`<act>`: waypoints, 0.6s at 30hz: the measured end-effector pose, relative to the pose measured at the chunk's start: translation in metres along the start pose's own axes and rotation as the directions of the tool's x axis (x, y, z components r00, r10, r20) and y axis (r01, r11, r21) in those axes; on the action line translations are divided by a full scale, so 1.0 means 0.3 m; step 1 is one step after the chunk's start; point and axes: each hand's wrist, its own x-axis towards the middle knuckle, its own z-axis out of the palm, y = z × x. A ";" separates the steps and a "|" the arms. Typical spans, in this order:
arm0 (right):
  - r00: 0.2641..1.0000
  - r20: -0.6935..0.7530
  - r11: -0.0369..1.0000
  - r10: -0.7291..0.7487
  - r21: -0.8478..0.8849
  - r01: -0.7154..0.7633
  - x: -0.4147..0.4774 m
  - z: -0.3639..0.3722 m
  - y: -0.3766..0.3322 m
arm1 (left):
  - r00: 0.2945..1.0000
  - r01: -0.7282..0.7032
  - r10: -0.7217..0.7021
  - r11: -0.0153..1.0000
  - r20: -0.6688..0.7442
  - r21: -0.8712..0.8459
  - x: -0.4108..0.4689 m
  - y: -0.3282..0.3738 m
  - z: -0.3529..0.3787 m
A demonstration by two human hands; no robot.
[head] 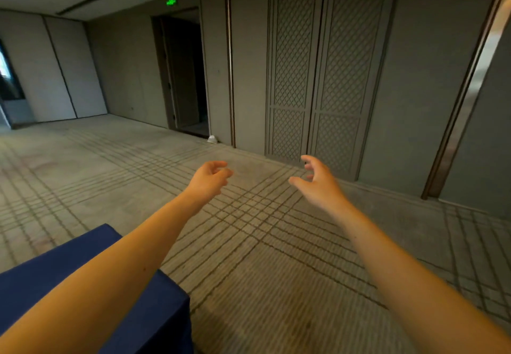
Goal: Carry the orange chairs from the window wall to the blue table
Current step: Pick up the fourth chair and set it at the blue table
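Zero orange chairs: none in view; whereabouts not to be told from here, presumably by the window wall off past nine o'clock.
Step in hand: judged as an empty-handed walk from the desk (36, 287) to fetch a chair; nothing carried, no chair seen beside the desk.
Next move: likely a turn toward nine o'clock, a walk over open carpet (262, 270), then a two-handed grasp of a chair by back or seat; clearance from the desk corner worth minding.
Window edge (6, 74): nine o'clock, far off; dark frame, one bright patch, mostly cut off.
Desk: seven o'clock, close; deep blue cloth, matte weave, flat top, square corner, skirt dropping straight to the carpet; left forearm crossing above it.
Doorway (188, 77): eleven o'clock; tall dark opening, green exit sign (171, 1) glowing above.
Left hand (208, 179): just left of centre; fingers loosely curled, a little blurred, holding nothing.
Carpet: six o'clock and outward; grey-beige ribbed pile, dark bands of crossing lines.
Right hand (318, 185): just right of centre; fingers wide and gently bent, thumb out, holding nothing.
Lattice panels (326, 77): one o'clock; two tall grey leaves, diamond mesh, flat frames.
Metal trim (467, 91): three o'clock; narrow shiny strip, brown edging.
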 end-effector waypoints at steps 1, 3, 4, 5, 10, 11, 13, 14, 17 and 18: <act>1.000 0.025 1.000 -0.016 0.009 0.016 0.154 -0.006 0.027 | 1.000 -0.010 0.010 1.000 -0.026 -0.009 0.134 0.021 0.035; 0.999 0.033 0.999 -0.035 -0.017 0.035 0.250 -0.006 0.041 | 0.999 -0.017 0.018 1.000 -0.042 0.007 0.216 0.032 0.039; 0.998 0.045 0.998 -0.051 -0.018 0.052 0.315 -0.005 0.060 | 0.998 -0.028 0.028 1.000 -0.049 0.003 0.267 0.034 0.050; 0.996 0.061 0.997 -0.069 -0.016 0.070 0.455 0.005 0.088 | 0.996 -0.037 0.037 0.999 -0.081 -0.002 0.390 0.036 0.077; 0.984 0.151 0.995 -0.095 -0.025 0.099 0.834 0.124 0.175 | 0.983 0.014 -0.013 1.000 -0.181 0.004 0.694 -0.035 0.072; 0.981 0.165 0.994 -0.098 -0.032 0.104 0.896 0.161 0.188 | 0.979 0.026 -0.027 1.000 -0.204 -0.004 0.745 -0.056 0.062; 0.972 0.214 0.994 -0.095 -0.029 0.103 1.032 0.251 0.208 | 0.973 0.045 -0.051 0.999 -0.227 -0.030 0.864 -0.106 0.038; 0.966 0.237 0.994 -0.102 -0.022 0.110 1.110 0.307 0.218 | 0.969 0.058 -0.064 0.998 -0.239 -0.031 0.937 -0.132 0.024; 0.947 0.289 0.990 -0.138 -0.001 0.144 1.326 0.455 0.232 | 0.961 0.056 -0.067 0.997 -0.267 -0.049 1.165 -0.198 -0.019; 0.942 0.299 0.987 -0.151 -0.002 0.159 1.401 0.501 0.236 | 0.958 0.050 -0.064 0.997 -0.280 -0.056 1.243 -0.218 -0.033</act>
